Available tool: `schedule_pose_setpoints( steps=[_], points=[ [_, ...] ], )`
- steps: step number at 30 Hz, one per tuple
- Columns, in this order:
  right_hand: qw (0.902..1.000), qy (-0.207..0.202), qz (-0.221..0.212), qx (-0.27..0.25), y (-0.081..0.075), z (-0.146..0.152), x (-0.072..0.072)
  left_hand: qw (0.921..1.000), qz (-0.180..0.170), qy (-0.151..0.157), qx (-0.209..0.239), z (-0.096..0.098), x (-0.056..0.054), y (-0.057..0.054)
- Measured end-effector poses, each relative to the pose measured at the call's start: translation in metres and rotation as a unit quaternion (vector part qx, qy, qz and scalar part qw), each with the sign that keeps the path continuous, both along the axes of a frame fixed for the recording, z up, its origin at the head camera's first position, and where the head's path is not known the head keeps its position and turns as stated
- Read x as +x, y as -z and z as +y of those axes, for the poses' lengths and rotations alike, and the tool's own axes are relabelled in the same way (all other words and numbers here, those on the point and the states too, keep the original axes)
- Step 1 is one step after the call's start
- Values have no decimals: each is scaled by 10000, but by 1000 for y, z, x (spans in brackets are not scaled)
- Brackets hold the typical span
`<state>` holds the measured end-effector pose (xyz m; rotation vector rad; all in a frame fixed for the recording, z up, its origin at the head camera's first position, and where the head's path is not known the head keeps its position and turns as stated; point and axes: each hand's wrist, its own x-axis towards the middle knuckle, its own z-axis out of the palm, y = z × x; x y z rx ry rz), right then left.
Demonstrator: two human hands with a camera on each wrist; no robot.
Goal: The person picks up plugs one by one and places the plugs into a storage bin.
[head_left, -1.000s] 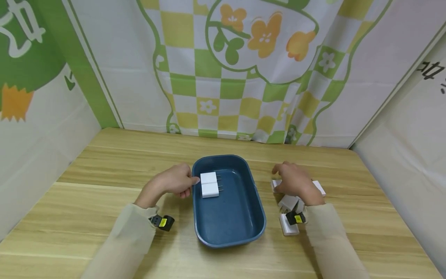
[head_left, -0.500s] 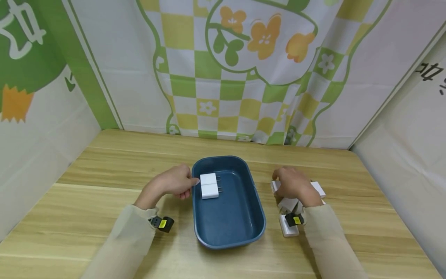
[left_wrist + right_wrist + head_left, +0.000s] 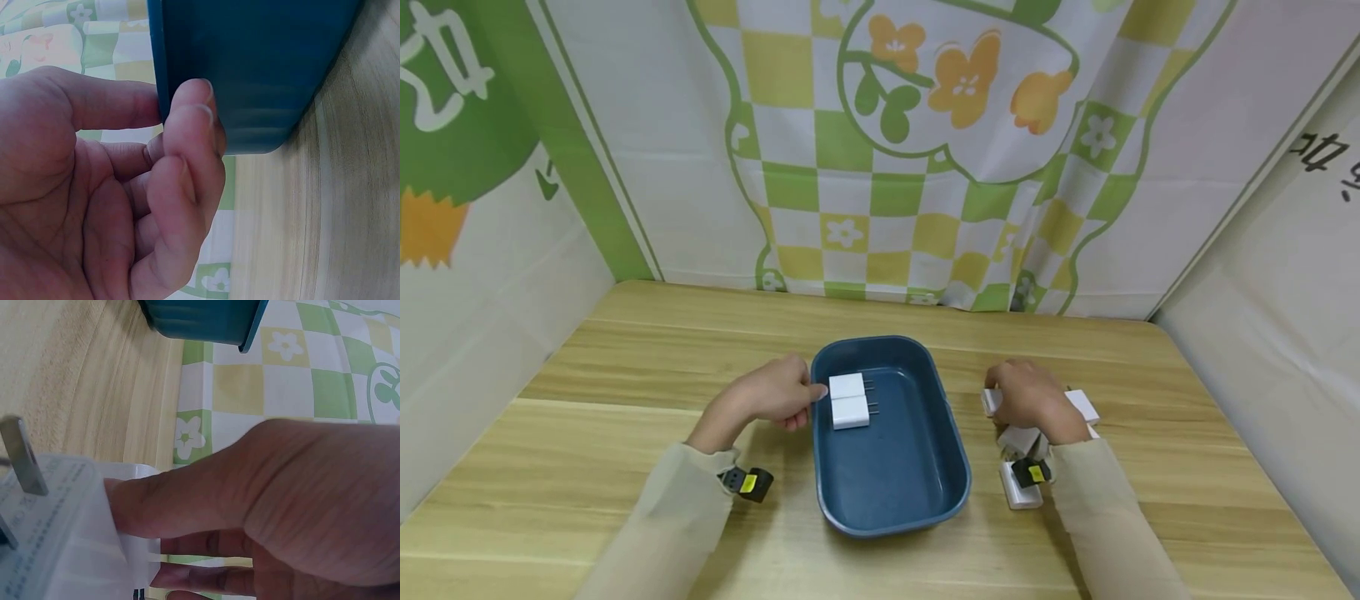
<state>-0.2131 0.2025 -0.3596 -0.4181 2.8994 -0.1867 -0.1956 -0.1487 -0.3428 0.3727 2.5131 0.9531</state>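
Left hand pinches the blue rectangular plastic tub by its left rim; right hand grips a white boxy plastic charger right of it on the pale wooden worktop; a straight lift would best spare the neighbouring chargers; inside the tub's raised right wall, its near floor lies bare.

Bright and diffuse in the head view, with soft shadows on the surface beside the tray, pale glints inside it and wide-angle stretch at the edges; dimmer, cooler and hazier in the 2 wrist views, with blurred print on the closest plug.
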Motion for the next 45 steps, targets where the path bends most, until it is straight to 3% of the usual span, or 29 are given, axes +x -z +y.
schedule_pose_setpoints(
  steps=[7,14,27,45],
  points=[
    [9999,41,70,-75,-1,0,-1,10000,14,26,27,1,1,0],
    [9984,-140,515,-199,-10,-2,2,10000,18,30,28,0,0,0],
    [9914,-343,1126,-578,-33,-12,20,10000,3,37,-17,0,0,0],
    [9790,-702,1781,-697,-54,-24,41,10000,4,46,0,0,0,-1]
  ],
)
